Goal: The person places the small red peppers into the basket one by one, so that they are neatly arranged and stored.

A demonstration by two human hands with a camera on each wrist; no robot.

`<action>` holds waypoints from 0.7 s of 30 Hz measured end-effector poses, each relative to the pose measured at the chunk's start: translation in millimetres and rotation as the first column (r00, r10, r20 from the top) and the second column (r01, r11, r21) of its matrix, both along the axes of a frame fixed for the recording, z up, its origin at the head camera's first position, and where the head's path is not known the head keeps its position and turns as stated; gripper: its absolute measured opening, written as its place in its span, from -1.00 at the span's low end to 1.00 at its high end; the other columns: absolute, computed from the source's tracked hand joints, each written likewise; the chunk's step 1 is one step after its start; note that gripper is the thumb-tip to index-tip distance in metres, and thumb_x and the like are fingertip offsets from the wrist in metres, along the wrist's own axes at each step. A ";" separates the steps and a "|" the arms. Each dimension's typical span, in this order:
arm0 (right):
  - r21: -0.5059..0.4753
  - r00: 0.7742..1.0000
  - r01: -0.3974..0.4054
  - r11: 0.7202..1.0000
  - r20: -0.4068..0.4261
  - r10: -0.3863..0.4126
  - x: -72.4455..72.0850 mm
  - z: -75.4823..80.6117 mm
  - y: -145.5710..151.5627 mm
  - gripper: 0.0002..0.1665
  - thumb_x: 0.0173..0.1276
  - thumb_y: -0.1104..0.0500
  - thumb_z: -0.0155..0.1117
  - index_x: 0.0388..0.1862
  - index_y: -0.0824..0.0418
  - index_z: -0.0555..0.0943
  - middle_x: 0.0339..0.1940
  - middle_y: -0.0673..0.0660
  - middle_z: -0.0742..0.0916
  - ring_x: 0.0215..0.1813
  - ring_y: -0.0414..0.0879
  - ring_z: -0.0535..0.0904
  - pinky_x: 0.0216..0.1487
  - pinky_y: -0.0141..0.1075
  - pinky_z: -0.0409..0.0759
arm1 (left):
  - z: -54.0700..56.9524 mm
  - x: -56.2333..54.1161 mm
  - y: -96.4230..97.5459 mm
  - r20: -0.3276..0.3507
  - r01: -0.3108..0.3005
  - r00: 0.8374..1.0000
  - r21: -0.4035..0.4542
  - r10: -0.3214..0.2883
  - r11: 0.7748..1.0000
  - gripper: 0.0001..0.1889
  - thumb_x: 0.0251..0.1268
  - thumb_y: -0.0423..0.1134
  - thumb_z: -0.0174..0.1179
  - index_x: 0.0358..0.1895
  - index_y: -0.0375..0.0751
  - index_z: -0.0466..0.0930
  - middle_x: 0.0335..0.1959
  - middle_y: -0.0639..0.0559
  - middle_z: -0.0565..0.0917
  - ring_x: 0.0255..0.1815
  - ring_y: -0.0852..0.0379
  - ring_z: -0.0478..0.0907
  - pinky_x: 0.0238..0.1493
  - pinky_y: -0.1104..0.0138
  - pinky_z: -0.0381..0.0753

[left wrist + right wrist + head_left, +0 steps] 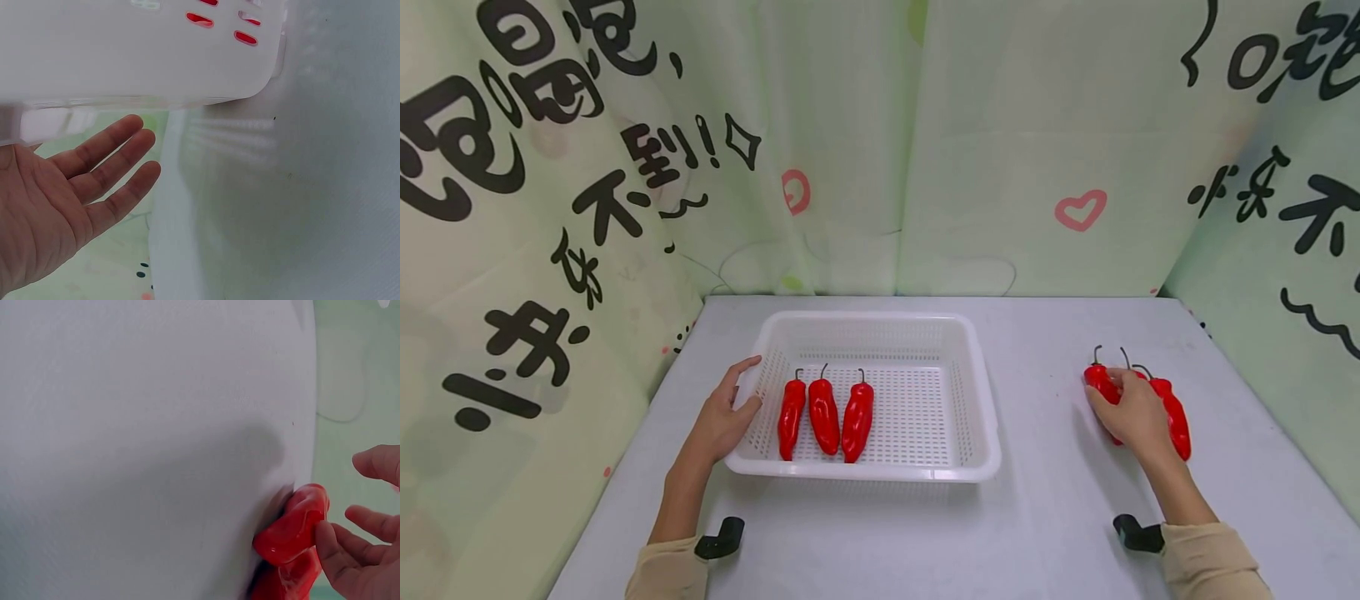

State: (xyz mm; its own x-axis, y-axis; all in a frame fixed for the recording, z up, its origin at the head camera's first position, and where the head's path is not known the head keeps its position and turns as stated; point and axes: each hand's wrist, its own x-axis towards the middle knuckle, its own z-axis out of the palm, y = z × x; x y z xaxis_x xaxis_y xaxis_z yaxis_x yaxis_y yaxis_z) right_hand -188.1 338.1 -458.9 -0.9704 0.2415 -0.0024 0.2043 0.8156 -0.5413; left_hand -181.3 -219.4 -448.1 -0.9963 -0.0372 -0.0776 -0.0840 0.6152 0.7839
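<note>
My left hand [727, 421] is beside the left wall of a white perforated plastic basket [917, 473], its thumb and forefinger apart near the rim. In the left wrist view, the other fingers [109, 162] stretch out below the basket's side [125, 69]. Inside the basket lie three red peppers [823, 417], side by side, stems away from me. My right hand [1138, 417] reaches over a group of red peppers on the table's right. Thumb and fingers are around the leftmost pepper [1101, 382], partly covering it. In the right wrist view, spread fingers touch a red pepper [290, 531].
The white table [880, 542] carries the basket left of centre. Light green curtains [850, 150] with black lettering and hearts stand behind the table and on both sides. A second pepper [1176, 421] lies right of my right hand.
</note>
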 end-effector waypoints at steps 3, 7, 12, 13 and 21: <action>0.022 1.000 -0.022 1.000 -0.017 0.022 -0.7 -2.5 0.7 -0.13 0.32 0.17 0.37 0.45 0.56 0.23 0.31 0.62 0.42 0.28 0.53 0.33 0.01 0.38 0.62 | -0.5 -0.7 -0.4 0.010 -0.002 1.000 0.002 0.002 1.000 -0.33 0.42 -0.21 0.04 0.58 0.17 0.15 0.44 -0.31 0.42 0.02 -0.24 0.61 -0.17 0.04 0.79; 0.049 0.998 -0.047 0.998 -0.043 0.049 -1.1 -5.5 1.4 -0.13 0.26 0.21 0.41 0.42 0.58 0.26 0.28 0.62 0.43 0.25 0.54 0.34 -0.01 0.39 0.61 | -0.4 -0.5 -1.2 0.008 -0.001 1.000 0.002 0.001 1.000 -0.33 0.42 -0.22 0.03 0.59 0.16 0.15 0.44 -0.32 0.41 0.01 -0.24 0.61 -0.17 0.03 0.79; 0.079 0.996 -0.068 0.995 -0.049 0.072 -2.3 -7.6 1.8 -0.12 0.21 0.22 0.45 0.39 0.59 0.29 0.25 0.63 0.44 0.23 0.54 0.34 -0.03 0.38 0.63 | -0.2 0.3 -1.0 0.004 -0.004 1.000 0.001 0.004 1.000 -0.32 0.42 -0.21 0.03 0.59 0.17 0.14 0.47 -0.30 0.39 0.06 -0.26 0.60 -0.13 0.01 0.78; 0.081 0.996 -0.073 0.994 -0.042 0.077 -2.5 -7.8 1.8 -0.12 0.20 0.22 0.45 0.39 0.59 0.29 0.24 0.63 0.45 0.22 0.54 0.35 -0.04 0.38 0.63 | -0.1 0.4 -0.9 0.002 -0.002 1.000 -0.001 0.002 1.000 -0.32 0.42 -0.21 0.03 0.59 0.16 0.14 0.48 -0.31 0.38 0.06 -0.26 0.59 -0.13 0.00 0.78; 0.095 0.995 -0.097 0.991 0.046 0.093 -2.3 -7.3 0.7 -0.11 0.23 0.15 0.45 0.40 0.55 0.28 0.21 0.65 0.47 0.20 0.55 0.38 -0.03 0.37 0.63 | 0.2 1.3 -0.3 0.002 0.000 1.000 0.006 0.000 1.000 -0.32 0.42 -0.21 0.05 0.59 0.17 0.14 0.44 -0.30 0.43 0.00 -0.22 0.61 -0.14 0.02 0.79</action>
State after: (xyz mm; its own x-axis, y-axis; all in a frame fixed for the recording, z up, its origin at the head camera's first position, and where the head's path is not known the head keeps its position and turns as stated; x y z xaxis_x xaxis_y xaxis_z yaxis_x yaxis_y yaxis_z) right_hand -190.5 338.8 -466.3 -0.9885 0.1490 -0.0239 0.1437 0.8806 -0.4515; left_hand -180.0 -219.7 -448.0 -0.9962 -0.0363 -0.0793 -0.0850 0.6106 0.7874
